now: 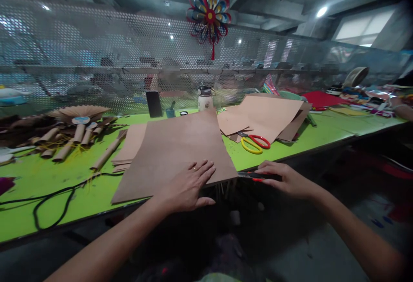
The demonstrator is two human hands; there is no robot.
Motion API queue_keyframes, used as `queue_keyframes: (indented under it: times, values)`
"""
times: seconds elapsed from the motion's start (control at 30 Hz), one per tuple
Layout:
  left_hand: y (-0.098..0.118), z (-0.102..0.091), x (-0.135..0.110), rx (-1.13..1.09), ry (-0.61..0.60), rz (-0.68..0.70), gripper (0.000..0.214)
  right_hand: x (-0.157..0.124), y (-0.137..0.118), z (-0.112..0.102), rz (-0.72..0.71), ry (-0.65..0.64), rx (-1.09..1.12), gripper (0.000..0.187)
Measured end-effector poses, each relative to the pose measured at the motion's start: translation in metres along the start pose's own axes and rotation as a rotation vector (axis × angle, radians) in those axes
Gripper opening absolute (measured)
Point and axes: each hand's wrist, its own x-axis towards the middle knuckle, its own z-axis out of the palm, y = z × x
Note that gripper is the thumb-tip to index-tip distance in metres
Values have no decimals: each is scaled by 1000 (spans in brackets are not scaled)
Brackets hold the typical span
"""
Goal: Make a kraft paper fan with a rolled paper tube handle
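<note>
A large sheet of brown kraft paper [174, 144] lies on the green table, its near edge reaching over the table's front edge. My left hand [190, 185] rests flat on its near part, fingers stretched out and thumb apart. Just off the sheet's right corner, my right hand [284, 178] is closed around a black and orange utility knife [258, 176], whose tip points left at that corner. Whether the tip touches the paper I cannot tell. Scissors with one red and one yellow handle [254, 143] lie beyond the right hand.
More brown sheets [264, 112] lie at the back right, and a smaller stack [127, 146] sits left of the big sheet. Paper fans with tube handles [79, 131] and a black cord [66, 204] are farther left. A flask [205, 99] stands near the mesh partition [129, 49].
</note>
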Motion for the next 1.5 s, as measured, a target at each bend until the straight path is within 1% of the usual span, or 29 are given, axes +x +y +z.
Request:
queue_keyframes:
  times: [0.13,0.37,0.5,0.63,0.97,1.13,1.27,1.5]
  values:
    - [0,0,0,6,-6,-10,85,-4,0,-1,3,18,1,29]
    - [0,-1,0,19,2,-8,84,0,-2,4,-10,35,19,29]
    - [0,-1,1,12,6,-6,84,-11,3,5,20,35,27,30]
    - [1,0,1,7,6,-8,84,-18,4,6,56,69,-7,29]
    - [1,-1,1,5,-14,-20,84,-2,-3,13,13,85,-37,27]
    - [2,-2,1,13,-16,-23,84,-9,-1,10,-9,45,-19,28]
    - [2,-1,1,32,-23,-21,84,-14,0,10,-12,67,-45,28]
    - [1,-1,1,48,-41,-25,85,2,-13,19,-33,72,10,27]
